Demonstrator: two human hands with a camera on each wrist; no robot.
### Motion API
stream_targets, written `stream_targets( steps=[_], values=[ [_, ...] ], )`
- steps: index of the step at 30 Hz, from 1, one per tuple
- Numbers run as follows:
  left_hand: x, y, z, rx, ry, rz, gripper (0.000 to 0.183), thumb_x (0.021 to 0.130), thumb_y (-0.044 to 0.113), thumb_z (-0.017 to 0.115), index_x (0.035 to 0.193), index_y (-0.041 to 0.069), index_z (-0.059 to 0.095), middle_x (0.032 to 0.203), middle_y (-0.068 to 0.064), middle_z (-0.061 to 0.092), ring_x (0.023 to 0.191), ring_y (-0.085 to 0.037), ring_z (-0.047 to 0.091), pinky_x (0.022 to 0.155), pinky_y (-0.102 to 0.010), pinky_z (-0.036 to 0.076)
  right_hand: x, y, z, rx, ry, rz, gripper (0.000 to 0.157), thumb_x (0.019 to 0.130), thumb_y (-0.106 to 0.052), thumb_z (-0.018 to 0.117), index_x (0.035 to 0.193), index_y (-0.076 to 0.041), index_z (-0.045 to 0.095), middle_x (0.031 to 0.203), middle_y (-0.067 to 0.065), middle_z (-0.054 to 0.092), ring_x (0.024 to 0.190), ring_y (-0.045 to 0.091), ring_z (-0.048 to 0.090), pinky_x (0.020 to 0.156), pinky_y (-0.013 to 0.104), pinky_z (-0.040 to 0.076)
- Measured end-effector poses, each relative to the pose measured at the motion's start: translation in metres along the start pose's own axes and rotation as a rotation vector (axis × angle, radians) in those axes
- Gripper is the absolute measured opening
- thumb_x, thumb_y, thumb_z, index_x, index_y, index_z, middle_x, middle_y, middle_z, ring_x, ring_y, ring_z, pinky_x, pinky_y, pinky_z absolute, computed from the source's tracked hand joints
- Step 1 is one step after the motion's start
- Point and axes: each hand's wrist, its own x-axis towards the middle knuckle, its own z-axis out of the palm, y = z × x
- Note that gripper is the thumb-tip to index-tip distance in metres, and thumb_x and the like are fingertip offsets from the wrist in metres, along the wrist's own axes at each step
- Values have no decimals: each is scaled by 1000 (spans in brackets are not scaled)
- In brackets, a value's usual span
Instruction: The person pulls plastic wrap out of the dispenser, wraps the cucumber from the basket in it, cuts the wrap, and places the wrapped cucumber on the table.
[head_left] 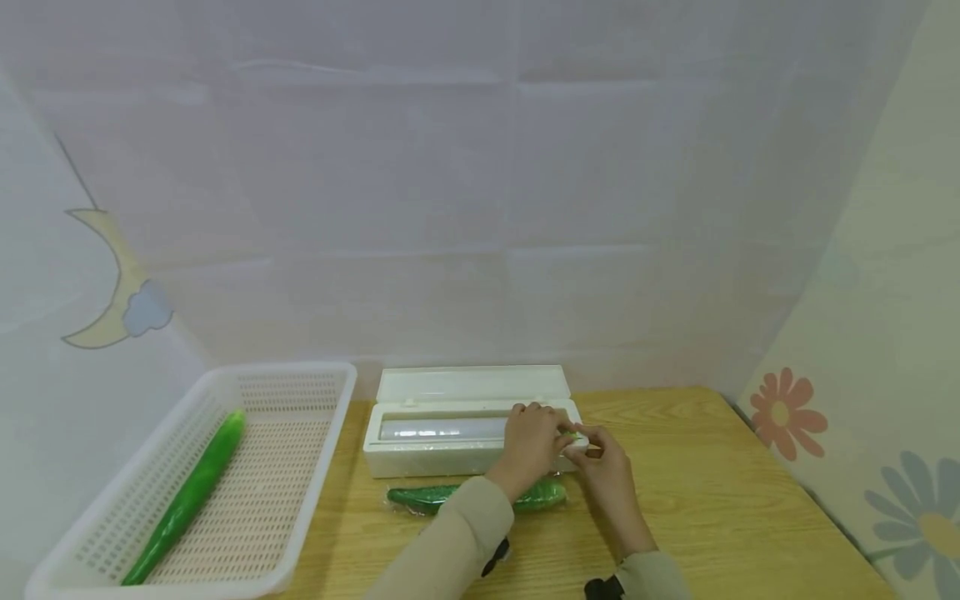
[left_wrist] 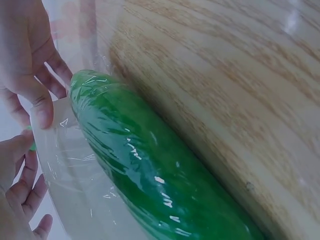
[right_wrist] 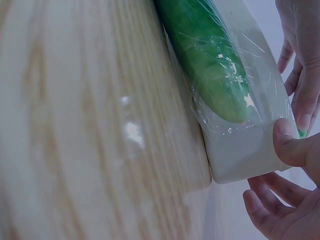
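Biggest first: the pale, creased cloth backdrop (head_left: 420,167) rises behind the long white plastic dispenser box (head_left: 420,462), and beneath that box runs the yellow-brown wood-grain table (head_left: 697,500). Left of the box, here's the white slatted plastic basket (head_left: 317,475), one long, bare green cucumber (head_left: 191,492) slanting inside it. The box itself has its flat white lid (head_left: 472,385) tipped open at the back.

And the key one: the glossy green cucumber in clear wrap (head_left: 427,498) lies on the table just in front of the box, long axis along the box's front wall, pale end to the right. Thin clear film (left_wrist: 75,155) spreads over that wall beside it. Within the box sits a pale, shiny roll (head_left: 442,429).

Now the hands, both at the box's right end! The left hand (head_left: 531,437) has its fingers pinching a small bright-green piece (right_wrist: 302,133); the right hand (head_left: 609,471) grips the box's corner, thumb on top. From those fingers the wrapped cucumber lies toward the person and leftward; the right thumb looks nearer its pale end, while the left forearm crosses above it.
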Motion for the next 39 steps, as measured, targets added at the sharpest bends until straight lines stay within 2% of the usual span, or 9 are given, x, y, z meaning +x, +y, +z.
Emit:
stream_targets(
  steps=[4,11,22,28,32,36,39],
  values=[
    [0,-2,-2,-20,-14,-11,17,84,41,64,97,33,71,98,20,64,89,-5,55,90,-34,41,1,0,0,-15,2,-30,34,86,-21,67,116,-10,58,121,10,56,97,26,58,74,36,53],
    [-1,-4,-6,-11,-21,-31,16,83,42,65,97,36,71,93,22,64,87,-6,55,82,-28,42,1,-1,1,-27,9,-37,32,86,-14,66,116,-9,57,121,10,55,96,26,58,73,35,54],
    [-6,-10,-8,-57,-38,-46,15,83,40,65,97,36,71,94,23,64,92,-6,55,88,-31,41,-2,-1,3,-18,11,-33,34,85,-15,67,117,-9,57,119,11,56,94,25,58,73,36,54],
    [-10,-17,-12,-43,-43,-63,16,82,41,66,95,35,72,92,20,66,84,-8,54,80,-28,42,1,2,1,-46,20,-36,37,85,-16,68,119,-8,56,117,13,56,93,24,58,70,28,53],
    [-12,-22,-14,-69,-40,-54,15,82,41,66,94,33,72,91,18,66,83,-8,54,86,-32,43,1,3,-3,-50,26,-9,39,86,-18,67,122,-10,55,112,12,57,91,23,57,66,25,51],
    [-15,-28,-15,-83,-32,-46,15,84,40,65,95,32,72,92,18,65,84,-8,54,90,-36,43,2,3,-2,-56,20,-27,38,86,-14,67,121,-8,54,115,14,56,94,25,58,68,26,52],
    [-17,-31,-15,-84,-33,-45,15,85,39,65,96,32,72,91,17,65,83,-8,53,87,-34,44,3,2,1,-70,27,-56,37,86,-11,67,120,-6,54,118,16,55,95,28,59,70,27,53]
  ],
)
